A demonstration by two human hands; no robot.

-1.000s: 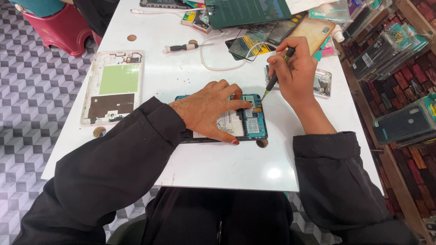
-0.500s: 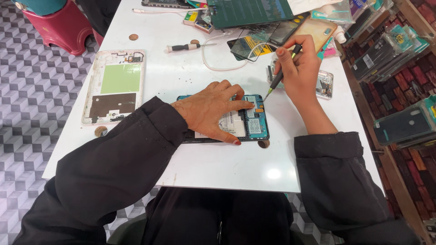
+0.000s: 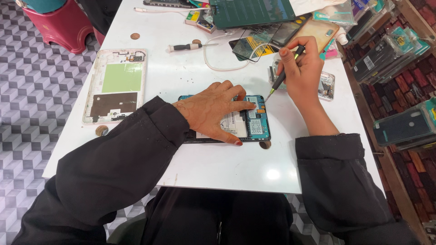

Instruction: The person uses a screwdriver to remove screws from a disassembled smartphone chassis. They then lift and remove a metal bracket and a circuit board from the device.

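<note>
Opened tablet [image 3: 254, 122] lies flat on the white bench [image 3: 218, 168], back off, boards and battery exposed. Left hand [image 3: 213, 111] lies spread flat on it, fingers pressing it down; not pinching anything. Right hand [image 3: 302, 68] has its grip pinched on a thin screwdriver [image 3: 284, 75], tip down at the tablet's top right corner, touching or just above, can't tell. Removed back cover [image 3: 116, 86] lies well left. Second screwdriver [image 3: 190, 46], white cable [image 3: 222, 66], phones and cases at far edge. Small brown discs [image 3: 265, 144] near the tablet.

Handling, judged: tablet light, stiff but thin, exposed circuitry fragile; hold by frame edges or press on battery area, not the boards. Smooth bench, may slide. Screwdriver light, rigid; pinch at the shaft as shown.
</note>
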